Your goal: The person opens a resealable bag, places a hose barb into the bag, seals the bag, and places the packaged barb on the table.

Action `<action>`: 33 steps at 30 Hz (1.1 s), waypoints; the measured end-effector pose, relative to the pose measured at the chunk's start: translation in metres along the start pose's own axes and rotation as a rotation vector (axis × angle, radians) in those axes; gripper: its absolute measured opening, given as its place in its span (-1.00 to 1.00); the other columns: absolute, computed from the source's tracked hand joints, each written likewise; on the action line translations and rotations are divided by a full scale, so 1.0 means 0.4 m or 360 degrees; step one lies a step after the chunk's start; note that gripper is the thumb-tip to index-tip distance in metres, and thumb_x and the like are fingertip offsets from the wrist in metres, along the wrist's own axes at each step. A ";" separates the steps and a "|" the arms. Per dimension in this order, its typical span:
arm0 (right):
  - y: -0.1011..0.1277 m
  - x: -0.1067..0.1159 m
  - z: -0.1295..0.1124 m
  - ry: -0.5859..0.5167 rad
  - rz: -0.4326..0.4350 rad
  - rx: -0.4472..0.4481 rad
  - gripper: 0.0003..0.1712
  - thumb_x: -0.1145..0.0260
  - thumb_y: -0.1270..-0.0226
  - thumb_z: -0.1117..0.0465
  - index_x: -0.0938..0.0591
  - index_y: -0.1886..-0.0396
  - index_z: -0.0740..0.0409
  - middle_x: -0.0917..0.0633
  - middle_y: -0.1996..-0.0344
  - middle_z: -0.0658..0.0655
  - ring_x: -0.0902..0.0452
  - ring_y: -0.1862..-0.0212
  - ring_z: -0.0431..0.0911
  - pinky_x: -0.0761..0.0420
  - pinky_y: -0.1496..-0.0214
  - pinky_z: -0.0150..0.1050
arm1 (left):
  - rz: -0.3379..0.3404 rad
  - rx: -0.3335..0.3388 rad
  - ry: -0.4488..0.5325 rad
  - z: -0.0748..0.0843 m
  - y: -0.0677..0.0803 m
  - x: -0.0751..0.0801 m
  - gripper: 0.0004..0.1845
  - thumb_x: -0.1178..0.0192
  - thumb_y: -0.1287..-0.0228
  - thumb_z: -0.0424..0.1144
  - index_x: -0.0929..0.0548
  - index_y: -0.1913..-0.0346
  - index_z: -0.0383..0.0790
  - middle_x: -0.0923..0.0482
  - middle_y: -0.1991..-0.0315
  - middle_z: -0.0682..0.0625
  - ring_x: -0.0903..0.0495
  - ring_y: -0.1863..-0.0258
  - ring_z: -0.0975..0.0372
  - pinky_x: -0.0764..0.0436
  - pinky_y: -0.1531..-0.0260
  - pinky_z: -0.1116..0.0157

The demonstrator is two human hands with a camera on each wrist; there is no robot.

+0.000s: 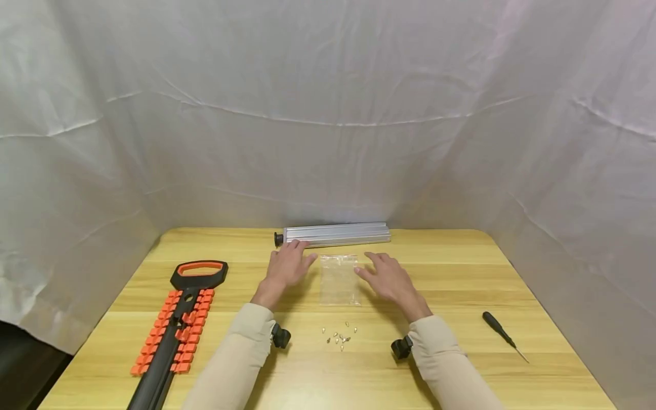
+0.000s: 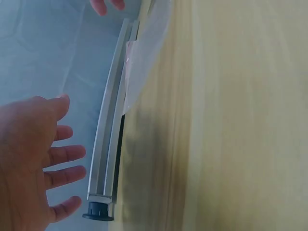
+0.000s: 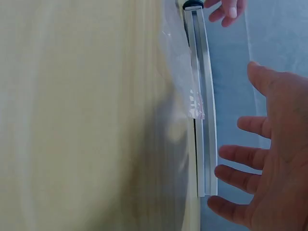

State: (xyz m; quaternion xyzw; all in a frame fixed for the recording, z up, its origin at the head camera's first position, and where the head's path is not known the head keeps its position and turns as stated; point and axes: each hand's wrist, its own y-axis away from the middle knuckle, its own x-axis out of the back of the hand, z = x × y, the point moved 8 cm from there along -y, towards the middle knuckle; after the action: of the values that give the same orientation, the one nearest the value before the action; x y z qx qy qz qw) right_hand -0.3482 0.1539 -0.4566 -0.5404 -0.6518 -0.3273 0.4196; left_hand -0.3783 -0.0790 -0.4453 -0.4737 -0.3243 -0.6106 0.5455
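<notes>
While both hands hover spread and holding nothing, head view first: left hand [image 1: 287,267] has fingers straight, tips at or just short of the aluminium rail [image 1: 335,234] near its black end cap [image 1: 279,239]; cannot tell if touching. Right hand [image 1: 386,276] is splayed just to the right of the clear plastic bag [image 1: 338,279], which lies flat between the two hands, rail just beyond it. Behind the wrists, toward the person, sits a loose cluster of small screws [image 1: 339,336], roughly ten, too small to count exactly. Risk, as a judgement: a sleeve dragging back could scatter them, and they would roll. Counts: one rail, one bag, one small screwdriver [image 1: 503,333] well right of the right hand, one black-and-orange bit holder [image 1: 176,324] well left of the left hand, two hands.

Left wrist view: left hand [image 2: 31,163] open, fingers apart, near the rail [image 2: 108,144] by the cap [image 2: 98,211], apparently not gripping. One rail, one bag edge [image 2: 139,62].

Right wrist view: right hand [image 3: 272,163] open, fingers spread beside the rail's [image 3: 207,120] plain end. Bag [image 3: 185,82] lies against the rail; grabbing one could drag the other, likely.
</notes>
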 end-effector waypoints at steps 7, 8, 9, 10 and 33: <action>0.015 -0.032 -0.009 0.0018 -0.0033 0.0032 -0.22 0.00 -0.39 -0.34 -0.37 -0.38 0.08 -0.46 -0.31 0.27 -0.32 -0.34 0.25 -0.28 -0.36 0.22 | -0.0090 0.0005 0.0084 0.002 0.001 -0.027 -0.45 0.07 -0.45 0.15 -0.34 -0.38 0.00 -0.27 -0.43 -0.09 -0.22 -0.42 -0.06 -0.24 -0.30 -0.22; 0.017 -0.037 -0.011 0.0010 -0.0037 0.0033 -0.24 -0.03 -0.38 -0.32 -0.40 -0.36 0.09 -0.49 -0.29 0.26 -0.35 -0.32 0.23 -0.30 -0.35 0.21 | -0.0109 0.0007 0.0101 0.001 0.002 -0.033 -0.46 0.06 -0.45 0.14 -0.34 -0.38 0.00 -0.26 -0.43 -0.10 -0.22 -0.42 -0.06 -0.23 -0.30 -0.23; 0.019 -0.041 -0.013 0.0006 -0.0038 0.0033 -0.25 -0.06 -0.37 -0.32 -0.44 -0.32 0.10 -0.52 -0.25 0.26 -0.39 -0.29 0.21 -0.34 -0.32 0.19 | -0.0128 0.0009 0.0121 0.000 0.002 -0.038 -0.46 0.04 -0.45 0.12 -0.35 -0.38 0.00 -0.26 -0.43 -0.10 -0.23 -0.42 -0.06 -0.22 -0.30 -0.24; 0.021 -0.045 -0.014 0.0000 -0.0042 0.0024 -0.26 -0.08 -0.35 -0.33 -0.48 -0.28 0.11 -0.56 -0.20 0.25 -0.44 -0.24 0.18 -0.39 -0.29 0.16 | -0.0147 0.0009 0.0139 0.000 0.001 -0.045 -0.47 0.04 -0.45 0.11 -0.36 -0.37 -0.01 -0.26 -0.43 -0.11 -0.23 -0.42 -0.06 -0.22 -0.30 -0.24; 0.086 -0.082 0.000 -0.0026 -0.0125 -0.0186 -0.67 -0.51 0.02 -0.14 -0.63 0.54 -0.05 -0.65 0.46 -0.07 -0.50 0.40 -0.17 -0.49 0.36 -0.25 | -0.0280 -0.0181 -0.0123 0.098 -0.054 -0.131 -0.51 -0.07 -0.42 -0.13 -0.38 -0.37 -0.01 -0.34 -0.38 -0.05 -0.35 -0.33 -0.02 -0.41 -0.25 -0.02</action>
State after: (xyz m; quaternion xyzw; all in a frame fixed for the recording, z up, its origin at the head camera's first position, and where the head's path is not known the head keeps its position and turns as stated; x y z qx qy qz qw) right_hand -0.3123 0.1469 -0.4870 -0.5407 -0.6557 -0.3765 0.3687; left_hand -0.3931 -0.0203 -0.4783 -0.4968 -0.3502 -0.6549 0.4492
